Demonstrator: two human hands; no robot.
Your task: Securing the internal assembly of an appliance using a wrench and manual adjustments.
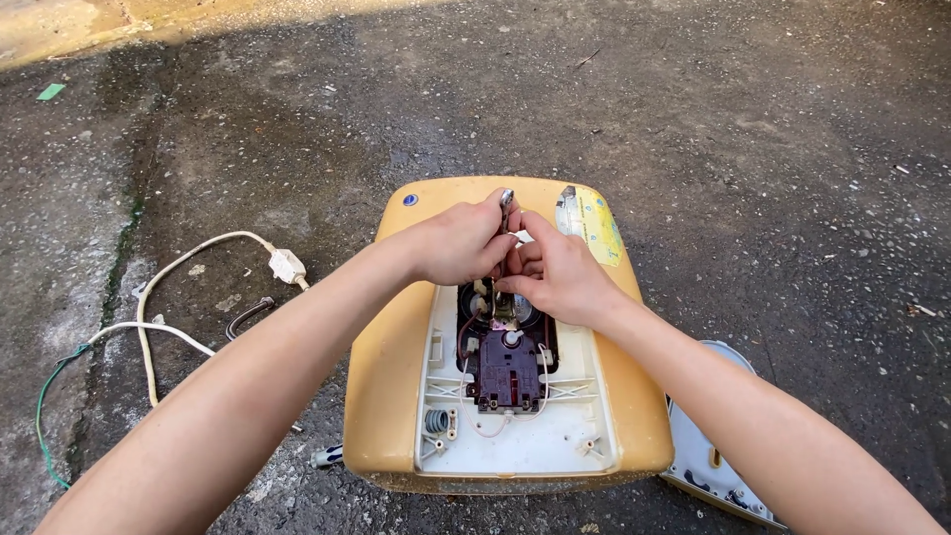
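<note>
nearest the viewer, two bare forearms reach forward over one yellowed appliance housing lying open-side up on the concrete ground. its one white inner panel is uncovered, and in the middle sits one dark reddish component block with thin pale wires looping around it. a grey coiled part sits at the panel's near left corner. by the housing's near left edge one screwdriver handle pokes out, and at the near right one white cover plate lies flat on the ground.

further in, the left hand and the right hand meet above the round opening. the left fingers are curled tight around one small metal part, pinching its top; the right fingers are closed around the lower run of the same piece, just above the opening.

off to the left, one white power cord loops across the ground to one white plug, with one green wire trailing from it and one dark bent clip beside it. one yellow sticker sits on the housing's far right corner. beyond, the ground is rough, damp-looking and speckled, outdoors, with a sunlit strip at the far left.
</note>
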